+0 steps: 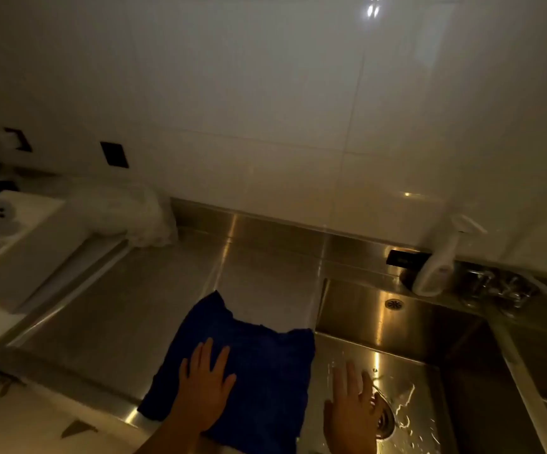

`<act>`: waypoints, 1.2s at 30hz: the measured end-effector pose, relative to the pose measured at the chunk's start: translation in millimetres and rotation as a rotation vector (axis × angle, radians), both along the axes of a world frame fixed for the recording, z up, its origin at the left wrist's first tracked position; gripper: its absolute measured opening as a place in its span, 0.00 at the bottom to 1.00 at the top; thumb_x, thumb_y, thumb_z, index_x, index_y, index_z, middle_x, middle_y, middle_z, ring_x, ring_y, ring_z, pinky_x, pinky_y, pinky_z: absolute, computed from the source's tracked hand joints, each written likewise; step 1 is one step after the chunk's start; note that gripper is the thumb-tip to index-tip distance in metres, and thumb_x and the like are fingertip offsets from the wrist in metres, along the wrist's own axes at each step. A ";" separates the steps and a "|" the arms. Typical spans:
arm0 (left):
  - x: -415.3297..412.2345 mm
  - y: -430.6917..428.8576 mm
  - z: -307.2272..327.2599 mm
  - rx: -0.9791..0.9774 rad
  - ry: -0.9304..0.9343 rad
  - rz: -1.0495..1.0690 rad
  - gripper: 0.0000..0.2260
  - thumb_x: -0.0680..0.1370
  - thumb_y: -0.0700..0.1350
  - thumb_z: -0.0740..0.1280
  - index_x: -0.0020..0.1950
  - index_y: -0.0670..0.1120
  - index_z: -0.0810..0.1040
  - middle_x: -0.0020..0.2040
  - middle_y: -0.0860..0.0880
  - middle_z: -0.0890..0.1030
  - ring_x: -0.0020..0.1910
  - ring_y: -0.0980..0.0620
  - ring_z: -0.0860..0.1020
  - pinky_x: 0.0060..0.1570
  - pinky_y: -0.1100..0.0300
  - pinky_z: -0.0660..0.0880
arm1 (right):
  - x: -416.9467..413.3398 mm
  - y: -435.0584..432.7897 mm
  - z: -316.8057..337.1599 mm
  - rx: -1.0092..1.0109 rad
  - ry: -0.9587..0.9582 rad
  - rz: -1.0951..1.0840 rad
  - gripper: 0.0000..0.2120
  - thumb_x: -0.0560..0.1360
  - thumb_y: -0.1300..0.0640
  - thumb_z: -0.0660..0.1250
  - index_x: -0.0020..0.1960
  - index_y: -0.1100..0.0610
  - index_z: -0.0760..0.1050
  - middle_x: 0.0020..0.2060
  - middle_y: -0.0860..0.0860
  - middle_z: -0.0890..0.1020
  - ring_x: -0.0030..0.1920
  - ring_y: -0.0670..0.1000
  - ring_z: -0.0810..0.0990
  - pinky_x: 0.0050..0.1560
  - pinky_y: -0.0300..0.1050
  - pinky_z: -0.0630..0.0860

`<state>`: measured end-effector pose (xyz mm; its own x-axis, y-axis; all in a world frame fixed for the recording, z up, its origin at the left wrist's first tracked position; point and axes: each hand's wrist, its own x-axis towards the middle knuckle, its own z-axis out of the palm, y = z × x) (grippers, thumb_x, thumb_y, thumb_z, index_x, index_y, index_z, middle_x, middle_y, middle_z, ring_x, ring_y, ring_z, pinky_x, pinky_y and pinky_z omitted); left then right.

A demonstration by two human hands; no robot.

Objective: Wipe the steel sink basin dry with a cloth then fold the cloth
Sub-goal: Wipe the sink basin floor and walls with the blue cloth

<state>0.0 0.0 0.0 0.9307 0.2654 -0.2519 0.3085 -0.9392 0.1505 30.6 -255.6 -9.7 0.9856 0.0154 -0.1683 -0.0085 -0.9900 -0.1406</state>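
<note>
A dark blue cloth [259, 362] lies spread on the steel counter just left of the sink. My left hand [205, 385] rests flat on its near left part, fingers apart. The steel sink basin [406, 326] is at the lower right, with water streaks near its drain [384, 417]. My right hand [352, 407] is over the basin's left side, fingers spread, empty, partly covering the drain.
The steel counter [134, 316] stretches left to a white appliance [20, 244] and a clear plastic bag [125, 208]. A white spray bottle [439, 260] and the tap fittings [498, 290] stand behind the sink. White tiled wall behind.
</note>
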 end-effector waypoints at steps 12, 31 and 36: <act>43.7 48.3 -20.4 0.076 -0.097 -0.090 0.42 0.75 0.66 0.29 0.69 0.49 0.73 0.71 0.37 0.68 0.67 0.35 0.70 0.61 0.34 0.65 | 20.4 133.2 -16.2 0.041 -0.319 0.212 0.46 0.53 0.33 0.76 0.68 0.46 0.69 0.78 0.52 0.43 0.77 0.59 0.40 0.68 0.60 0.44; 66.0 91.8 -43.8 0.001 -0.347 -0.350 0.26 0.80 0.61 0.36 0.77 0.56 0.48 0.78 0.47 0.35 0.76 0.49 0.35 0.71 0.45 0.37 | 12.1 190.9 -32.6 0.011 -0.123 0.007 0.33 0.33 0.47 0.84 0.39 0.46 0.85 0.37 0.52 0.85 0.34 0.54 0.84 0.31 0.52 0.81; 68.1 75.8 -32.0 -0.027 -0.251 -0.358 0.30 0.81 0.61 0.37 0.71 0.51 0.69 0.74 0.44 0.58 0.77 0.46 0.46 0.71 0.45 0.36 | 13.6 182.0 -17.2 0.017 -0.135 0.020 0.29 0.37 0.51 0.85 0.38 0.50 0.84 0.37 0.53 0.84 0.33 0.53 0.83 0.26 0.44 0.78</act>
